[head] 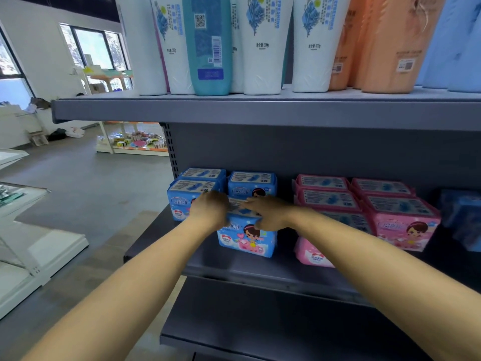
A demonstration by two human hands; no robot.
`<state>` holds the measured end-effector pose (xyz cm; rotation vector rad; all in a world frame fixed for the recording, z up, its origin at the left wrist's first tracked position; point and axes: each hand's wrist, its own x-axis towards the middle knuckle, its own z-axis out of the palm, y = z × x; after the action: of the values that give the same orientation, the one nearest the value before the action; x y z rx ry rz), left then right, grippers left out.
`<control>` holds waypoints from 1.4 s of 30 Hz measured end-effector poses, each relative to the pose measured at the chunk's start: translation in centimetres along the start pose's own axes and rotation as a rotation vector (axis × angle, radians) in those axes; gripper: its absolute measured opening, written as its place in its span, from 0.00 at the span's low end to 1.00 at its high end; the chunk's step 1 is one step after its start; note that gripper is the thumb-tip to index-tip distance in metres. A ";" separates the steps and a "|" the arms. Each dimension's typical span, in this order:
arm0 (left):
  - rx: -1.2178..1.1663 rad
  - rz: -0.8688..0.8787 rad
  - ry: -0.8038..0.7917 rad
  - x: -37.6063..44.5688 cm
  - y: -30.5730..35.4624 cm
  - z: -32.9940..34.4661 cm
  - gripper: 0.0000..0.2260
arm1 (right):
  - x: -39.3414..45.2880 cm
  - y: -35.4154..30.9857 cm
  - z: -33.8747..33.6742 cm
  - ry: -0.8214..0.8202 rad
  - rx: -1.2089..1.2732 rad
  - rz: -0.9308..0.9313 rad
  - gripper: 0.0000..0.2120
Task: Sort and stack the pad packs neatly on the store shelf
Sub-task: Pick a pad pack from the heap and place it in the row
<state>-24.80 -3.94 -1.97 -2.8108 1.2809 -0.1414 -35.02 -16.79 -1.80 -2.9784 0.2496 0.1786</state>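
Both hands meet on the top of one soft blue plastic pad pack with a cartoon girl on its front [247, 237], which stands upright near the front of the dark grey metal store shelf [260, 272]. The left hand [209, 208] curls over the pack's upper left corner, and the right hand [270, 212] grips its upper right edge, fingers laid across the white label on top, thumb down the front.

Just behind this pack stands another blue pad pack [252, 184], partly hidden by the hands. To the left of the held pack, two more blue packs [194, 190] sit one behind the other at the shelf's left end. To its right, across a gap, pink plastic pad packs [400, 217] stand in two rows, and the right forearm crosses in front of the nearest pink one [311, 252].

On the shelf board above the held pack stand tall white tubes with blue flower prints [263, 45], a teal tube [208, 45] and orange tubes [385, 43].
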 end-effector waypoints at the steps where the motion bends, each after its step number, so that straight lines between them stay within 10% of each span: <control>1: -0.009 -0.005 0.008 0.2 0.0 0.2 0.18 | 0.2 0.1 0.1 0.039 -0.009 0.019 0.21; 9: 0.042 -0.017 0.104 1.7 -0.2 1.5 0.16 | 1.2 1.4 1.3 0.285 -0.013 0.127 0.17; 42: -0.036 0.041 0.116 5.6 -0.6 1.1 0.22 | 4.7 4.5 -0.1 0.228 0.120 0.177 0.25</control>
<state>-20.56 -7.74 -2.68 -2.8415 1.3771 -0.2870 -31.17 -21.92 -2.90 -2.8530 0.5315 -0.1535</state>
